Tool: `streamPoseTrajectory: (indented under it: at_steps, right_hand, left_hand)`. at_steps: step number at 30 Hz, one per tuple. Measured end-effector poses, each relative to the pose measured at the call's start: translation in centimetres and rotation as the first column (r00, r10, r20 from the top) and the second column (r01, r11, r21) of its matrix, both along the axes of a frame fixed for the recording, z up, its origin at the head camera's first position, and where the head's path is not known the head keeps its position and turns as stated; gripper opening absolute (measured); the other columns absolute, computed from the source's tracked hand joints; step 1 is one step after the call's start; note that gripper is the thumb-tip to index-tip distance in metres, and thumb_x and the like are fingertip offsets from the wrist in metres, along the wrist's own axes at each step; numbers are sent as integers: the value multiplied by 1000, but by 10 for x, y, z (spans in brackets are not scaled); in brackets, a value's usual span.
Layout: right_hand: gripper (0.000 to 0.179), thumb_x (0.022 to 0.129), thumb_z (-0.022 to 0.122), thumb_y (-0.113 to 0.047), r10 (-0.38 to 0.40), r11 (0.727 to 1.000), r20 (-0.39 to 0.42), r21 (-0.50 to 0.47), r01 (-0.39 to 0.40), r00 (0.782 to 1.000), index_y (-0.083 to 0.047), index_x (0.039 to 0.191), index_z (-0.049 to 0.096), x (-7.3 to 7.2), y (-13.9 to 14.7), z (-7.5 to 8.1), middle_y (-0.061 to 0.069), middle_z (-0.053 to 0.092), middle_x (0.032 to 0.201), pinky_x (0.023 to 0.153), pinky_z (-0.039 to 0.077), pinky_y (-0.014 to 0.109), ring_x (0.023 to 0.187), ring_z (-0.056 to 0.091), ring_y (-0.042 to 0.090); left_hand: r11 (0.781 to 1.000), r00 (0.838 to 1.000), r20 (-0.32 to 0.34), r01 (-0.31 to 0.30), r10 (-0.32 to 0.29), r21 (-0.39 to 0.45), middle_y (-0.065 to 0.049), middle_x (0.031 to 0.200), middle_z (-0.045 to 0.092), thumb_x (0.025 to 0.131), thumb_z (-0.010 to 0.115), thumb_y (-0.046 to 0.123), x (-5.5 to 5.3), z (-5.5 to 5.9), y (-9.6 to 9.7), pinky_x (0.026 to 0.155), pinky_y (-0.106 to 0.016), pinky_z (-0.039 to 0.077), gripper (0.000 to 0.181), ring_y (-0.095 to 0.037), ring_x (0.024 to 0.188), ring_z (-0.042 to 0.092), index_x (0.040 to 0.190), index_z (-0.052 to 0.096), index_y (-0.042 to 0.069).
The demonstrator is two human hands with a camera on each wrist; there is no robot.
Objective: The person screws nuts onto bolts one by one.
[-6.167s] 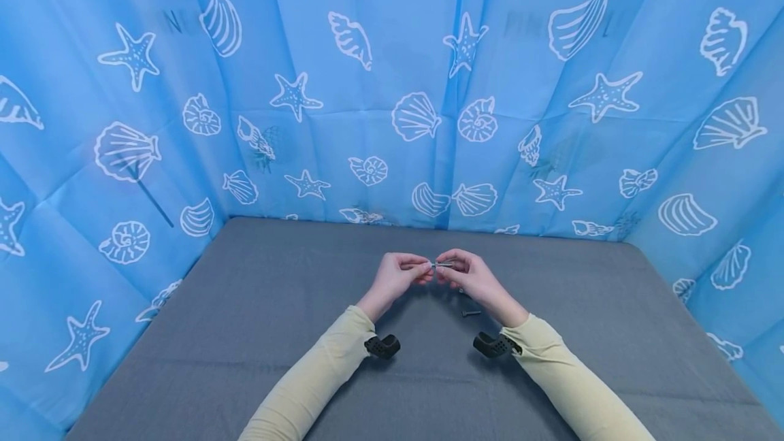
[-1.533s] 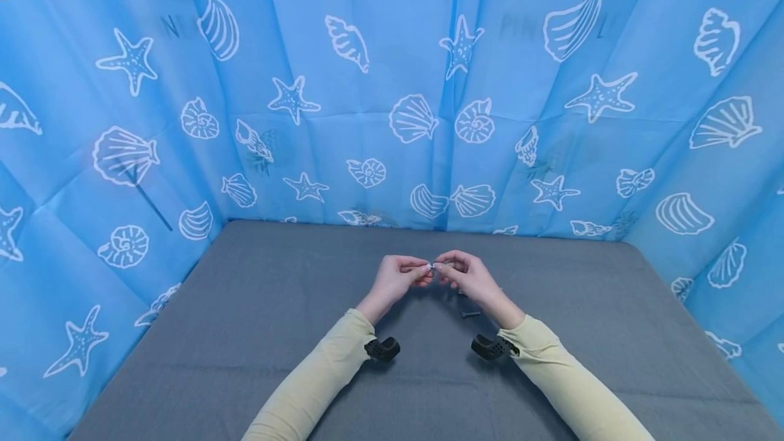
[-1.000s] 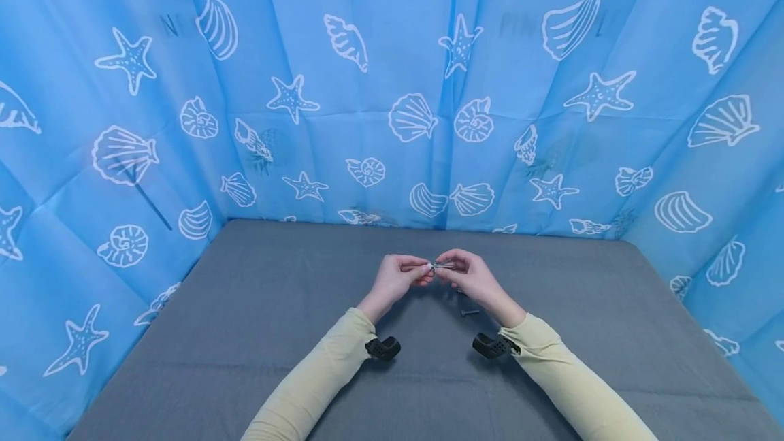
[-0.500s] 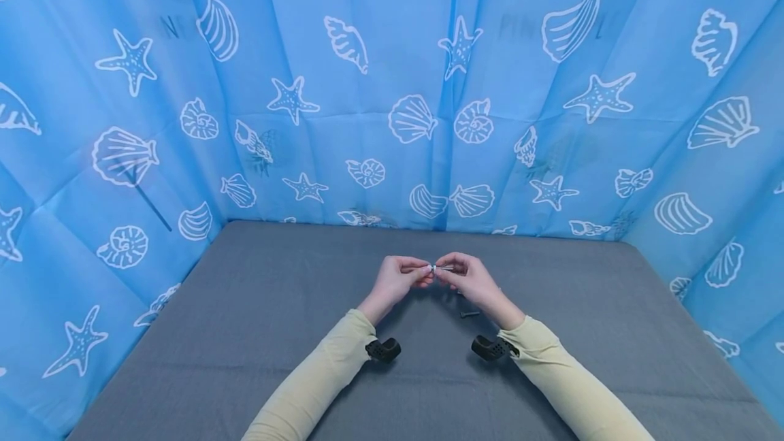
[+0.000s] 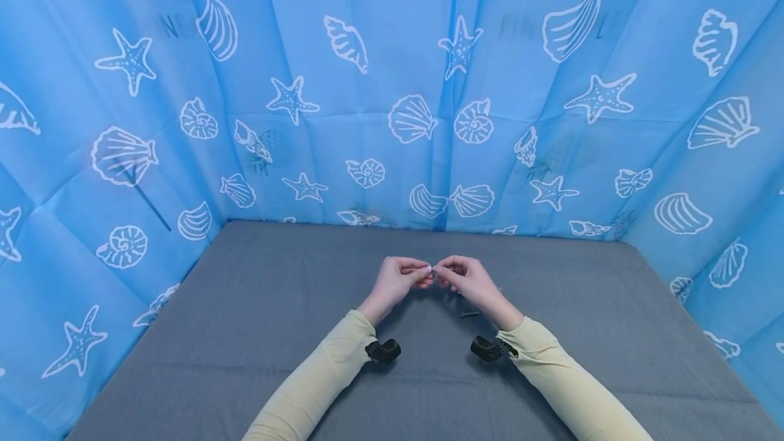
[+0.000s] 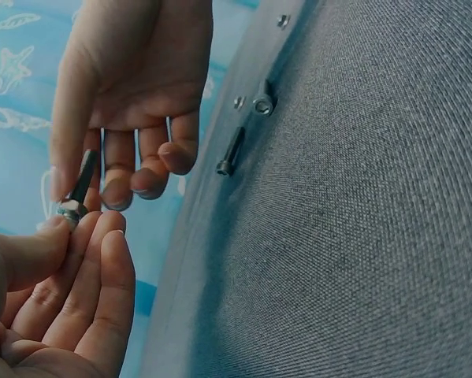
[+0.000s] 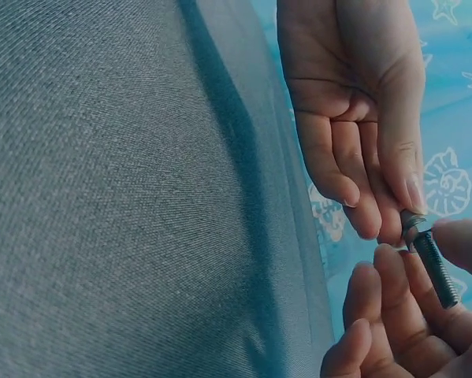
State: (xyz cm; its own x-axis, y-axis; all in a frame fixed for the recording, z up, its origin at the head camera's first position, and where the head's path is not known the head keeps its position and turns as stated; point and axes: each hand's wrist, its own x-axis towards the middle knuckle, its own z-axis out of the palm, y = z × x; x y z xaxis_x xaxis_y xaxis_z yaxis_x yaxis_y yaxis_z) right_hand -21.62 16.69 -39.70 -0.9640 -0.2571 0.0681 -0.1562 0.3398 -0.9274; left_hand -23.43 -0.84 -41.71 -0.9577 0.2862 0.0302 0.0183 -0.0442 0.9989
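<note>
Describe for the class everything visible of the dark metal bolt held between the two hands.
The dark grey, apparently metal bolt has a straight, cylindrical, threaded shank with a blunt tip. A shinier collar, probably a nut, sits near its partly hidden head. It is held above the grey cloth-covered table, tip toward the right hand. The left hand pinches the head end; the right hand appears to grip it around the collar.

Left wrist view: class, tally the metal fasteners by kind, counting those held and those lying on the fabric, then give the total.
Dark grey cylindrical metal bolts: 3 (1 held, 2 lying on the grey woven fabric)
Small silvery metal nuts: 3 (1 around the held bolt, 2 on the fabric)
Total: 6
</note>
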Motion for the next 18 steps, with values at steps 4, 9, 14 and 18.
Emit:
streamPoseTrajectory:
  at_steps: [4, 9, 14, 18]
  right_hand:
    - [26, 96, 60, -15, -20, 1000, 7, -9, 20, 1000, 8, 108, 61, -10, 3, -16, 22, 66, 89, 69, 54, 47, 86, 62, 41]
    - [25, 93, 64, -14, -17, 1000, -22, -13, 16, 1000, 5, 109, 60, -18, 7, -30, 19, 68, 95, 71, 54, 47, 88, 65, 34]
    - [27, 97, 59, -20, -34, 999, -1, -3, 34, 999, 6, 107, 62, -18, 8, -32, 20, 67, 91, 67, 54, 41, 82, 64, 31]
    - [26, 96, 60, -14, -7, 999, 6, -38, 7, 1000, 7, 110, 59, -17, 8, -28, 24, 66, 94, 69, 54, 44, 86, 63, 39]
  left_hand:
    - [1000, 1000, 6, 0, 0, 2, -24, 91, 69, 91, 63, 0, -8, -11, 1, 82, -52, 52, 16, -33, 85, 69, 102, 68, -11]
    - [1000, 1000, 11, -6, 6, 16, -20, 88, 70, 90, 66, 4, -19, -28, 3, 78, -46, 56, 17, -28, 80, 70, 101, 70, -7]
    - [1000, 1000, 2, -15, 15, 7, -16, 85, 71, 89, 68, 6, -18, -30, 3, 73, -38, 58, 16, -23, 77, 71, 99, 71, -6]
    - [1000, 1000, 6, -18, 18, 14, -15, 83, 71, 89, 68, 5, -17, -29, 2, 73, -37, 58, 15, -22, 75, 71, 98, 71, -6]
